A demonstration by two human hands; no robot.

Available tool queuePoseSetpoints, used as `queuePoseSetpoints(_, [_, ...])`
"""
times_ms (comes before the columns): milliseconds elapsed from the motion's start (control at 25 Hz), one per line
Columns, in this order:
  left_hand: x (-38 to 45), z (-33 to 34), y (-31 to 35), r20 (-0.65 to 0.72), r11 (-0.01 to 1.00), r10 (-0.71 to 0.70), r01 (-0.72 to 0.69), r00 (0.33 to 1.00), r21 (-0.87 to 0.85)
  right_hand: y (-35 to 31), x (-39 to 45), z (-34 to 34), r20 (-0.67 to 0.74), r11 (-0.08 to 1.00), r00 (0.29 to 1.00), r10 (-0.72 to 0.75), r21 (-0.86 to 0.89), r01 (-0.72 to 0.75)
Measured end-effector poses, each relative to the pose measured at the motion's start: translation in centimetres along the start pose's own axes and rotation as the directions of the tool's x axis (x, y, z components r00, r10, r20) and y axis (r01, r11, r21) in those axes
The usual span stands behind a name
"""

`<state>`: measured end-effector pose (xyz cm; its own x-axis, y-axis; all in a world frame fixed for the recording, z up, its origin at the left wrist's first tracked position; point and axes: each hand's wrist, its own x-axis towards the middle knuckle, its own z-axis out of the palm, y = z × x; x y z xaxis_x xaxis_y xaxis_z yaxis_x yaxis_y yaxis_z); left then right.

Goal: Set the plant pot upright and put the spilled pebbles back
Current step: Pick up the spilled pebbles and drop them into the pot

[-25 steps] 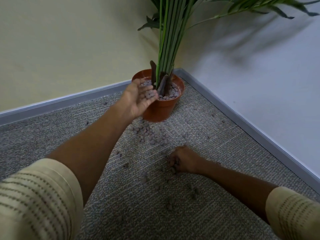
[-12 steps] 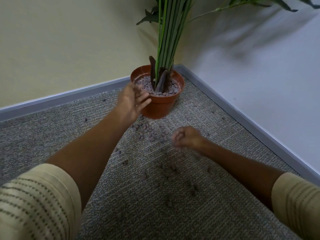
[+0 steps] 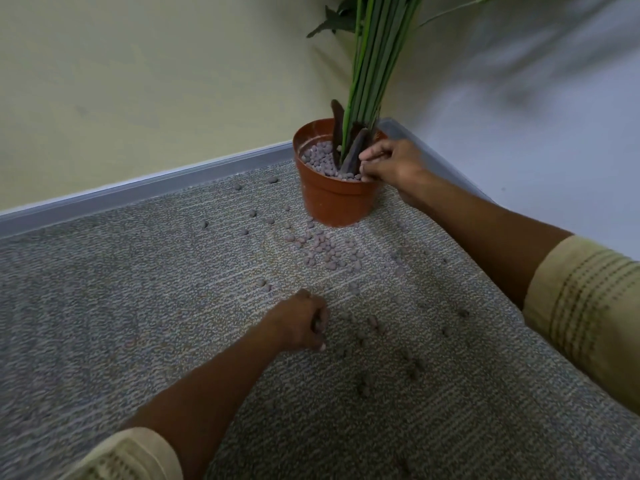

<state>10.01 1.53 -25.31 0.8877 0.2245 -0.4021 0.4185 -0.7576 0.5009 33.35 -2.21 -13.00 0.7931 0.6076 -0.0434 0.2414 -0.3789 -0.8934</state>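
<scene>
The terracotta plant pot (image 3: pixel 332 202) stands upright on the carpet in the room's corner, with green stems (image 3: pixel 370 64) rising from it and grey pebbles (image 3: pixel 318 157) filling its top. My right hand (image 3: pixel 391 166) hovers over the pot's right rim, its fingers bunched together and pointing down at the pebbles inside. Spilled pebbles (image 3: pixel 329 252) lie thickest just in front of the pot and thin out across the carpet. My left hand (image 3: pixel 304 322) rests low on the carpet with curled fingers pinching pebbles.
Grey skirting (image 3: pixel 138 188) runs along the yellow wall on the left and meets the white wall (image 3: pixel 519 150) behind the pot. Single pebbles (image 3: pixel 412 367) are strewn over the carpet near me and to the pot's left (image 3: pixel 252 213).
My right hand rose from the carpet and moved to the pot's rim. My left hand left the pot and dropped to the carpet among the pebbles. The view shifted left.
</scene>
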Motion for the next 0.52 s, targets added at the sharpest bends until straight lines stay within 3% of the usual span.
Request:
queuePoseSetpoints(160, [0.2, 0.7, 0.4, -0.088, 0.999, 0.007, -0.002, 0.996, 0.051, 0.8, 0.0, 0.2, -0.058, 1.0, 0.998, -0.022, -0.021, 0.02])
queuePoseSetpoints(320, [0.3, 0.9, 0.9, -0.108, 0.997, -0.042, 0.034, 0.993, -0.068, 3.5, -3.8, 0.7, -0.088, 0.955, 0.964, -0.253, -0.182, 0.234])
queuePoseSetpoints(400, [0.2, 0.7, 1.1, -0.111, 0.985, -0.079, 0.06, 0.991, -0.162, 5.7, -6.2, 1.4, 0.086, 0.915, 0.961, -0.262, -0.293, 0.276])
queuePoseSetpoints(520, [0.2, 0.3, 1.4, -0.113, 0.943, -0.168, 0.126, 0.979, -0.309, 8.9, -8.5, 2.6, 0.392, 0.878, 0.92, -0.022, -0.433, 0.205])
